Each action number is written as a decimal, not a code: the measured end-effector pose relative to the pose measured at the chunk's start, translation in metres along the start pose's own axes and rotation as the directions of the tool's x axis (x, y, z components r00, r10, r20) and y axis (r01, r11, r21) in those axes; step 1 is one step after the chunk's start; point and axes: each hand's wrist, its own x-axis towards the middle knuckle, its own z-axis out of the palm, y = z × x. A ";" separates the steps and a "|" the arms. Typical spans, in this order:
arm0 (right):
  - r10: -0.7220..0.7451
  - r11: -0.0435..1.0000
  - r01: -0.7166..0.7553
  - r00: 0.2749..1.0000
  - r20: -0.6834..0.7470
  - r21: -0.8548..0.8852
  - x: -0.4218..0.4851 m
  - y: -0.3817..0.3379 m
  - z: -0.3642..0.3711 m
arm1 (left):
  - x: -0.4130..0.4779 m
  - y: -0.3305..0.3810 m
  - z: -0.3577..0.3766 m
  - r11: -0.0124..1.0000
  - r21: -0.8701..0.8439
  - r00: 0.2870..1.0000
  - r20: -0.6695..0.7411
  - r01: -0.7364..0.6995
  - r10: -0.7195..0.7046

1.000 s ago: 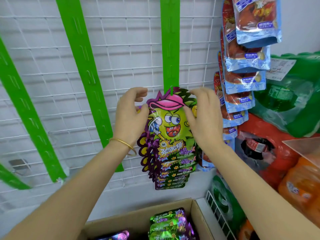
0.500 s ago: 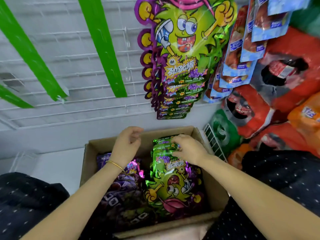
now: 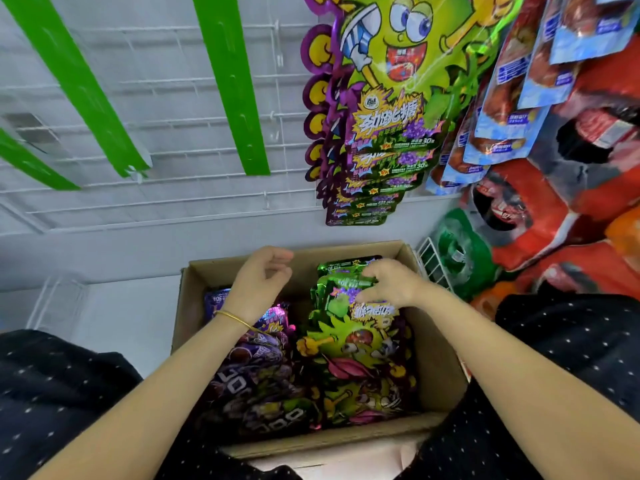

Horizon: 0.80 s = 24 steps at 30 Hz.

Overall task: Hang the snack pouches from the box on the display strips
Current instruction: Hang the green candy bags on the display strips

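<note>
An open cardboard box sits between my knees. It holds a stack of green snack pouches on the right and purple pouches on the left. My right hand is in the box, its fingers curled on the top edge of the uppermost green pouch. My left hand hovers over the box's far left part, fingers loosely curled and holding nothing. Above the box, several green pouches hang in an overlapping column on a display strip. Two bare green strips hang to the left on the white wire grid.
Blue-and-red snack packs hang right of the green column. Red, green and orange bagged goods pile up at the right. A white wire rack edge stands beside the box. My dark dotted trouser legs flank the box.
A second ago both hands were at the strip with a green pouch. They have dropped into the box, the view tilted down, and my right hand has closed on the top green pouch.
</note>
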 end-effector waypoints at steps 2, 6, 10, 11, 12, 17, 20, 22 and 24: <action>-0.016 0.986 0.031 0.996 -0.091 0.164 -0.017 -0.006 -0.030 | -0.001 0.004 0.001 0.998 -0.052 1.000 -0.003 0.028 -0.028; 0.091 0.812 0.118 0.942 -0.324 0.571 -0.042 0.002 -0.066 | 0.004 0.010 0.001 0.942 -0.286 0.977 -0.069 0.174 -0.201; 0.175 0.448 0.195 0.938 -0.299 0.872 -0.055 0.003 -0.066 | 0.003 0.023 -0.006 0.805 -0.523 0.960 0.144 0.279 -0.239; 0.192 0.386 0.181 0.943 -0.271 0.905 -0.056 0.004 -0.065 | 0.003 0.026 -0.007 0.822 -0.504 0.963 0.167 0.267 -0.211; 0.210 0.355 0.160 0.946 -0.246 0.921 -0.059 0.003 -0.064 | 0.005 0.030 -0.008 0.842 -0.481 0.968 0.162 0.245 -0.190; 0.356 0.760 0.134 0.733 -0.580 0.636 -0.067 -0.006 -0.069 | 0.021 0.078 -0.028 0.957 -0.271 0.994 -0.026 -0.107 0.104; -0.029 0.930 0.332 0.487 -0.873 0.154 -0.080 -0.035 -0.088 | 0.027 0.121 -0.040 0.921 0.143 0.931 0.005 -0.363 0.366; -0.321 0.907 0.405 0.481 -0.816 -0.118 -0.085 -0.064 -0.101 | 0.036 0.147 -0.042 0.843 0.277 0.886 0.093 -0.462 0.455; -0.422 0.879 0.436 0.524 -0.740 -0.193 -0.080 -0.084 -0.115 | 0.047 0.173 -0.039 0.796 0.306 0.853 0.159 -0.522 0.498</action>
